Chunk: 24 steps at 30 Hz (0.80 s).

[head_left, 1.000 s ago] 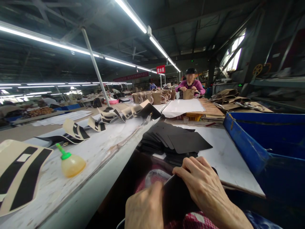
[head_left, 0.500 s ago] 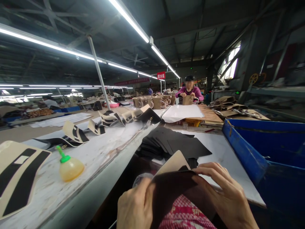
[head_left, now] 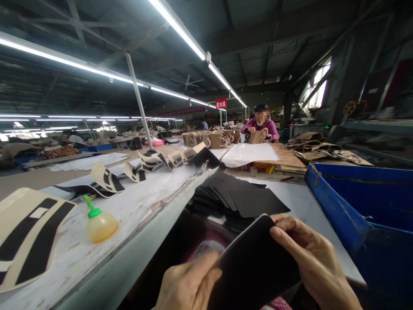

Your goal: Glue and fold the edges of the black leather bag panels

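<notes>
You've got both hands, left [head_left: 187, 286] and right [head_left: 314, 260], gripping a black piece [head_left: 254, 267] just below the black stack [head_left: 238, 198]; red sign [head_left: 221, 103] writing's too small.

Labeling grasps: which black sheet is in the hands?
The black sheet lowest in view, pinched between left hand and right hand; the others lie stacked behind.

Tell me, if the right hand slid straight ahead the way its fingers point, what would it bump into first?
The right hand grips a black sheet, fingers aimed forward and leftward. Straight on, it would probably meet the stack of black pieces on the white board first, though depth is hard to judge.
</notes>
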Motion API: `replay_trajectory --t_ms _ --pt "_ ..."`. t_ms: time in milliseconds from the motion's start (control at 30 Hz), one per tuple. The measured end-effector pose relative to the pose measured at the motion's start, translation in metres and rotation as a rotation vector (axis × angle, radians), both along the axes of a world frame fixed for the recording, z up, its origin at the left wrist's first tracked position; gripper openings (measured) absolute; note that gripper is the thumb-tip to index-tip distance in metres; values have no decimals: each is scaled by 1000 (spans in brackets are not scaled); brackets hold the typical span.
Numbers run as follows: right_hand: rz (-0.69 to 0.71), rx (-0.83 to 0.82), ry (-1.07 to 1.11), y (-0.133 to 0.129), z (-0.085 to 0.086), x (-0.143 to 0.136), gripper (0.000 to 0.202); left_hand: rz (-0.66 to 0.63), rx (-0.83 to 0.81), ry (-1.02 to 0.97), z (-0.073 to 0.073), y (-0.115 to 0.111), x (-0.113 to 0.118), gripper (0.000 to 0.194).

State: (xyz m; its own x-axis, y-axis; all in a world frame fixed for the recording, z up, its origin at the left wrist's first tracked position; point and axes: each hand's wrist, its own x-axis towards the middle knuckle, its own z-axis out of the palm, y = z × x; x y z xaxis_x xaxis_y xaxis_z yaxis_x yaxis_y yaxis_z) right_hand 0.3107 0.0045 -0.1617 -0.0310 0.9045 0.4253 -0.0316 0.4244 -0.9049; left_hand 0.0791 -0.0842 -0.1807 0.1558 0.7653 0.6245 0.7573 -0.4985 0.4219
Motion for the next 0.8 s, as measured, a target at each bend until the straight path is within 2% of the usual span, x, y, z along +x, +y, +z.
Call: replay_trajectory --t_ms 67,167,233,400,567,667,800 --pt "-21 15 -1 -1 0 -1 34 -3 25 -15 0 3 5 23" --pt "-25 40 8 -1 -1 -2 32 68 79 -92 -1 10 18 25" --pt "-12 38 20 -1 -1 -2 32 110 83 -160 -1 14 26 24" --pt "-8 67 25 -2 1 0 30 113 87 -251 0 18 38 17" --pt "39 82 49 -2 4 -2 28 39 203 -164 2 25 43 17" --pt "104 68 68 -3 3 -3 27 1 350 -38 4 31 48 28" --pt "191 94 52 -6 1 -2 26 19 401 -65 5 32 54 31"
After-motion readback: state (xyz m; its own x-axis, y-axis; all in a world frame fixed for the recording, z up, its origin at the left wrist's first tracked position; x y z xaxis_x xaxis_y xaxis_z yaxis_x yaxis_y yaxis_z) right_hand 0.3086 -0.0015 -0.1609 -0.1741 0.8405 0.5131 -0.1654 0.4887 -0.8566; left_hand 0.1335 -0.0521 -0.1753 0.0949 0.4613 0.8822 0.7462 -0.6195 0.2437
